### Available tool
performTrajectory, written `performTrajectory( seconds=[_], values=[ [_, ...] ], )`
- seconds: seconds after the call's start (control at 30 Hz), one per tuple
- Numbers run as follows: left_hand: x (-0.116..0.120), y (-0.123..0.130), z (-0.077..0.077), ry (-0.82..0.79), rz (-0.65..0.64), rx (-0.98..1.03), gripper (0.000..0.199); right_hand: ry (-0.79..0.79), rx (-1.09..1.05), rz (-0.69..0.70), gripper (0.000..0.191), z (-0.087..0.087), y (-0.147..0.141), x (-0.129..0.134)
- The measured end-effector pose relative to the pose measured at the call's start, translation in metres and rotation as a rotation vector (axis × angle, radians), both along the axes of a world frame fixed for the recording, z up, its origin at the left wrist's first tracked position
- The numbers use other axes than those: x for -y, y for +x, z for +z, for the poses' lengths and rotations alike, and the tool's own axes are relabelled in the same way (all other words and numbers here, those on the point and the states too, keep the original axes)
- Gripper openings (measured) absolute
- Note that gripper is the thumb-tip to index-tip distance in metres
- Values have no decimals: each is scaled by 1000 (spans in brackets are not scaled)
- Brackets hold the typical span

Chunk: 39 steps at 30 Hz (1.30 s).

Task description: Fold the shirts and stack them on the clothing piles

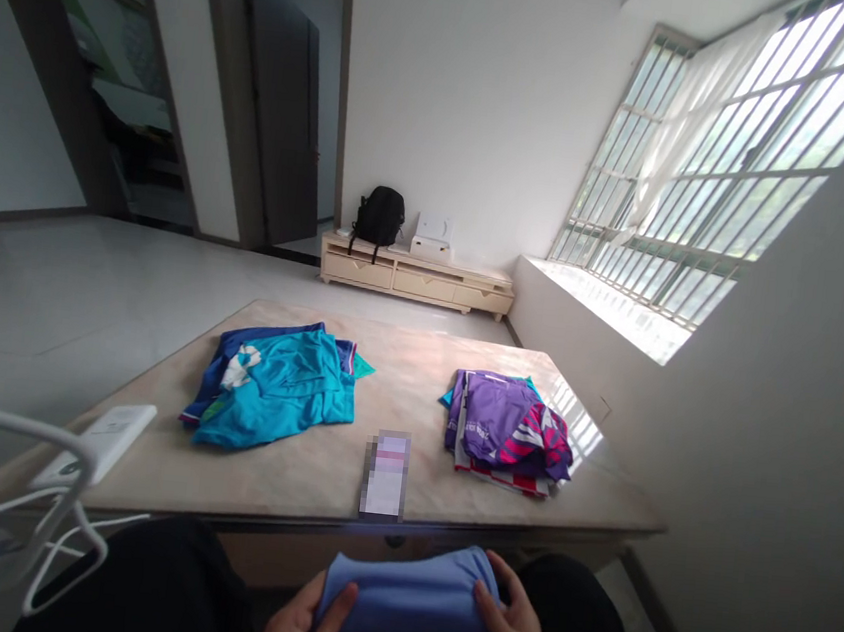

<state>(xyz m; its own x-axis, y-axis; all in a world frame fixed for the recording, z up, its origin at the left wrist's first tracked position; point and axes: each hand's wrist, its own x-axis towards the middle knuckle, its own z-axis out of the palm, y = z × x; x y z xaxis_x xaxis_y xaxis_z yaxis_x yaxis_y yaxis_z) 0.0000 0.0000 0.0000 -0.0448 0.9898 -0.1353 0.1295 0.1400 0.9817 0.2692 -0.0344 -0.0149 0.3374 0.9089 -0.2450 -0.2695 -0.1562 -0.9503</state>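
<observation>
My left hand (300, 625) and my right hand (514, 627) grip the two sides of a folded light blue cloth (407, 606), holding it low over my dark-clothed lap, below the table's near edge. On the marble-topped table (343, 494), a crumpled teal and navy garment pile (270, 391) lies on the left. A folded purple, pink and white garment pile (507, 431) lies on the right. Between them, near the front edge, is a flat rectangular object (385, 475), blurred out and unidentifiable.
A white flat device (103, 441) with a cable sits at the table's left corner, beside a white wire chair frame (2, 503). A low cream cabinet (415, 275) holds a black backpack (379, 221) and a white box (432, 237). A barred window (710, 155) lights the right.
</observation>
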Motion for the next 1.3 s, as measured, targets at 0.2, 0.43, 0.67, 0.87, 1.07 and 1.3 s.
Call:
performTrajectory(
  seconds=[0.2, 0.43, 0.67, 0.87, 1.07, 1.3],
  values=[
    [-17, 21, 21, 42, -60, 290, 62, 91, 167, 52, 65, 50, 26, 6],
    [-43, 34, 75, 554, -279, -211, 26, 7, 620, 142, 36, 104, 86, 4],
    [-123, 99, 151, 824, -395, -338, 13, 296, 1175, -67, 28, 164, 157, -39],
    [-275, 205, 167, 720, -404, -461, 27, 129, 1270, -151, 27, 210, 229, -210],
    [-347, 174, 91, 540, -347, -782, 31, 141, 1099, -235, 39, 122, 205, -267],
    [-322, -45, 5, 246, -25, -1191, 36, 171, 784, -146, 46, 31, 143, -189]
  ],
)
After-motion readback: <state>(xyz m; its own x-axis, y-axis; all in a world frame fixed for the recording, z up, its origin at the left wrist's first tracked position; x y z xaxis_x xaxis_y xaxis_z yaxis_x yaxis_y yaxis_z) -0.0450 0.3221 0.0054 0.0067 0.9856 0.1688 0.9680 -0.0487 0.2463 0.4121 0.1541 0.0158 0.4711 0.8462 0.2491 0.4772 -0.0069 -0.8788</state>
